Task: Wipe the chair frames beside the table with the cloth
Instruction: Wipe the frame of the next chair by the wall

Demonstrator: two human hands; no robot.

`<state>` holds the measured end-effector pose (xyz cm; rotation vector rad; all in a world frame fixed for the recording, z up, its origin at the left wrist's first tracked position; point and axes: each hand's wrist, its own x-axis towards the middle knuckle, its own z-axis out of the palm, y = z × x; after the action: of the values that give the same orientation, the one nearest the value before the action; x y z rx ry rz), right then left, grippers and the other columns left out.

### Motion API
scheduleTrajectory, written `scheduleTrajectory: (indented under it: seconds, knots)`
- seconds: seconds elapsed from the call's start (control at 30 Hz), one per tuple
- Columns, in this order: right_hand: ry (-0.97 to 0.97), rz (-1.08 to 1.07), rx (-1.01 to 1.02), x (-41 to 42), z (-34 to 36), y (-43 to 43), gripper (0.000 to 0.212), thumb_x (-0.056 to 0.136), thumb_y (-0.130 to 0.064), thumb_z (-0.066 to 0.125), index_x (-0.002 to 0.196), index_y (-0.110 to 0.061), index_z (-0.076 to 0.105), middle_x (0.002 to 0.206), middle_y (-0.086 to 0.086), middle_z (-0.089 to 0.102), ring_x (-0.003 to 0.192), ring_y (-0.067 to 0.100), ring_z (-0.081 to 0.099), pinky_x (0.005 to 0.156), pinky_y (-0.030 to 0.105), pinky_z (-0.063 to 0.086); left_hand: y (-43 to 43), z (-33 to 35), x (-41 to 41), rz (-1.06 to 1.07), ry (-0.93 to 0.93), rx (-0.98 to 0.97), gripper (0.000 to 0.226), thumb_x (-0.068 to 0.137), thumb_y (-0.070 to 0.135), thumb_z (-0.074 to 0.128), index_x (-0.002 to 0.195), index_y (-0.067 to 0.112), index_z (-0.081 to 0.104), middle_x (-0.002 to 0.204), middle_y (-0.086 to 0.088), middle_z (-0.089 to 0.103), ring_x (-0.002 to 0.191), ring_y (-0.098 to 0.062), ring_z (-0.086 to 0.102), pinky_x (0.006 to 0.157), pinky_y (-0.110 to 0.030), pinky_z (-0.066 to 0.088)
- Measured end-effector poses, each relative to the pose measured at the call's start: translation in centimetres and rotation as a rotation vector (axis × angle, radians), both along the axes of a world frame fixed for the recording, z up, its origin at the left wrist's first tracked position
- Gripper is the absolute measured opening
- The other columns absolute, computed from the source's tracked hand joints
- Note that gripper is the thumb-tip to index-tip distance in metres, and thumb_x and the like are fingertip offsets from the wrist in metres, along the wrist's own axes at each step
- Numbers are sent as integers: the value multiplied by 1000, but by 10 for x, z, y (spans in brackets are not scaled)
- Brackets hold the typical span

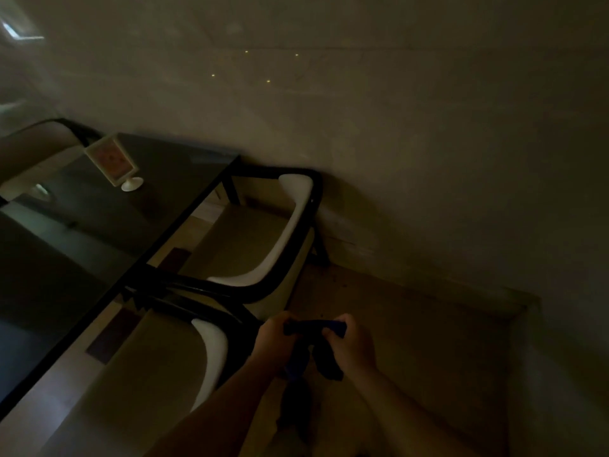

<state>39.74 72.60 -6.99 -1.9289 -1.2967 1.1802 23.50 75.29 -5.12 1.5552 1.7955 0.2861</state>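
The room is dim. Both hands hold a dark blue cloth [314, 328] stretched between them, its ends hanging down. My left hand [275, 341] grips its left part and my right hand [351, 344] grips its right part. The hands hover just right of the near chair [211, 344], which has a white padded back and a black frame. A second chair of the same kind [296, 225] stands farther away, beside the wall. Both chairs are tucked against the dark glass table [99, 225].
A small white-framed sign on a round foot [113, 163] stands on the table. Another chair back [39, 150] shows at the far left. A pale wall runs along the right, with bare floor [412, 341] beneath my hands.
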Motion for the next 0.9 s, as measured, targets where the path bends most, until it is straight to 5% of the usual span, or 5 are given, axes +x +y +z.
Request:
scheduleTrajectory:
  seconds: [0.2, 0.37, 0.53, 0.73, 0.9]
  knots:
    - [-87, -1, -32, 8, 0, 47, 17, 94, -37, 60, 98, -21, 55, 92, -1, 62, 79, 17, 63, 63, 30, 48, 51, -16, 9, -7, -87, -8, 11, 87, 14, 60, 97, 18, 65, 93, 1, 67, 80, -5, 61, 60, -16, 44]
    - [-91, -18, -53, -10, -3, 101, 16, 95, -34, 60, 94, -19, 54, 86, -1, 60, 73, 17, 61, 62, 29, 47, 107, -24, -10, 10, -165, -45, 9, 87, 14, 59, 95, 14, 63, 93, -3, 67, 85, -17, 65, 76, -37, 56]
    - [-54, 4, -121, -56, -6, 164, 15, 95, -31, 60, 97, -18, 53, 96, 3, 63, 86, 22, 64, 68, 31, 47, 164, -29, -56, -20, -112, -17, 5, 86, 13, 62, 89, 17, 62, 88, -1, 66, 83, -19, 64, 65, -27, 49]
    - [4, -46, -218, -115, -22, 218, 21, 95, -21, 60, 111, -11, 52, 107, 6, 61, 95, 21, 62, 57, 19, 41, 219, -49, -109, -86, -36, -120, 24, 86, 21, 63, 110, 17, 60, 106, -4, 62, 97, -23, 62, 75, -34, 50]
    - [-45, -53, -384, -138, -51, 230, 32, 90, -17, 65, 117, -9, 50, 118, 10, 61, 105, 24, 62, 77, 32, 49, 227, -89, -119, -331, 115, -157, 17, 91, 22, 54, 103, 10, 51, 108, -11, 52, 82, -21, 48, 68, -30, 36]
